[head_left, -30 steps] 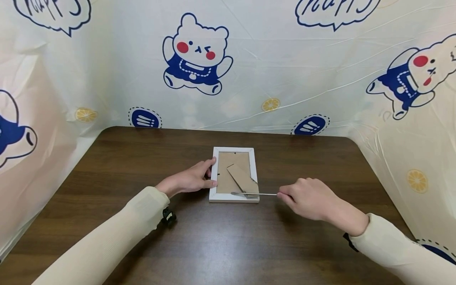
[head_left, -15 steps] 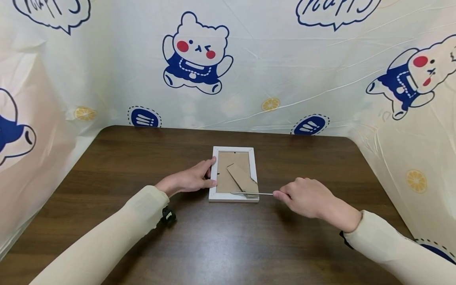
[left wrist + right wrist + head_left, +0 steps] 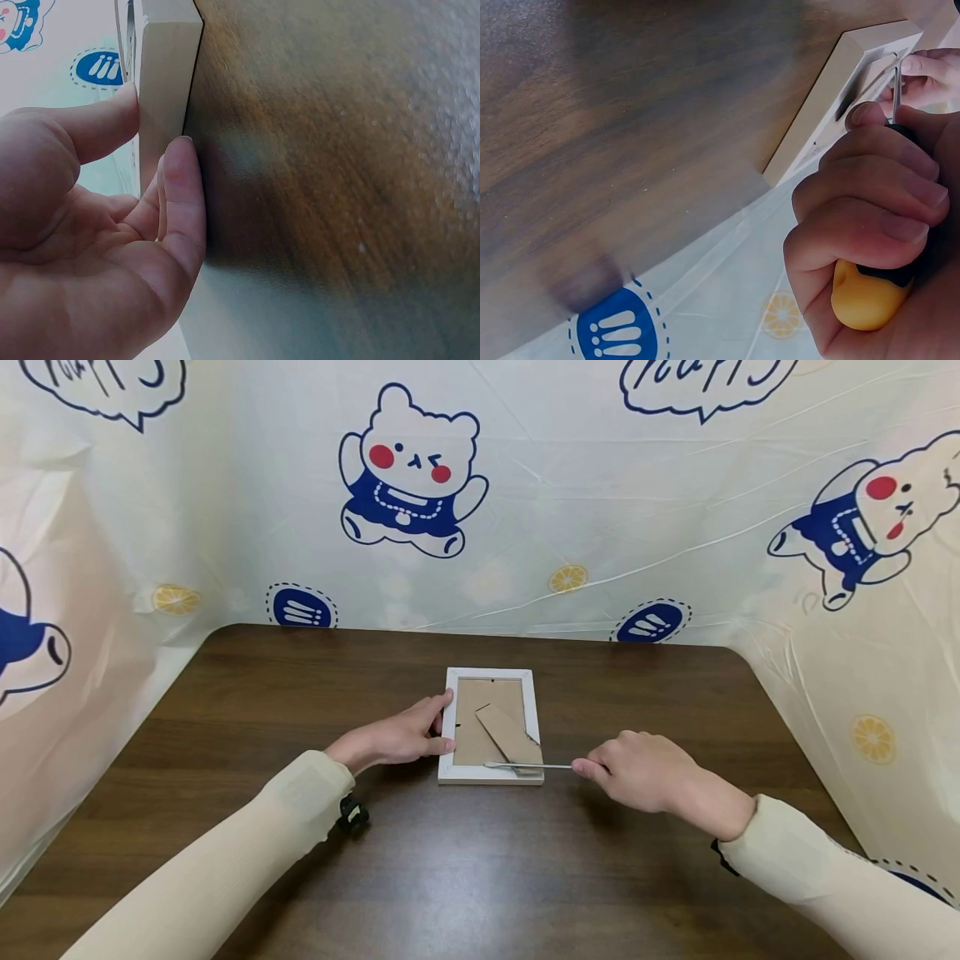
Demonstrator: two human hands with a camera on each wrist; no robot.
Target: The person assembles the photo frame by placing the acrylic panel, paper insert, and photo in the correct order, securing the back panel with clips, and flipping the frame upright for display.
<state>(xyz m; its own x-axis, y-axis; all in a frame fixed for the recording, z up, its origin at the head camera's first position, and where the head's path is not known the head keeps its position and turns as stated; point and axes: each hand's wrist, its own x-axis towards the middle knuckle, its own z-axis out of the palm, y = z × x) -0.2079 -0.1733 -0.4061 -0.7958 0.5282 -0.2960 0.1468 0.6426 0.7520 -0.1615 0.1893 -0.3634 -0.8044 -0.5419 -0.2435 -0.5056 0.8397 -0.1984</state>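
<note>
A white picture frame [image 3: 480, 778] lies face down on the table, its brown backing board [image 3: 472, 693] and slanted stand flap [image 3: 510, 733] showing. My left hand [image 3: 401, 735] holds the frame's left edge; in the left wrist view its thumb presses the upper edge while fingertips touch the side. My right hand [image 3: 641, 772] grips a screwdriver by its yellow-and-black handle [image 3: 870, 300], fingers wrapped round it. The screwdriver's metal shaft [image 3: 551, 767] points left across the flap's lower end, its flat tip over the frame's bottom border. Whether the tip touches the frame I cannot tell.
A dark brown wooden table [image 3: 465, 877] spreads out around the frame. Printed plastic sheeting [image 3: 540, 510] with cartoon bears hangs behind it and on both sides. A black strap device [image 3: 352, 812] sits at the left wrist.
My right hand has shifted slightly left towards the frame, so less of the screwdriver's shaft shows. The left hand and the frame hold still.
</note>
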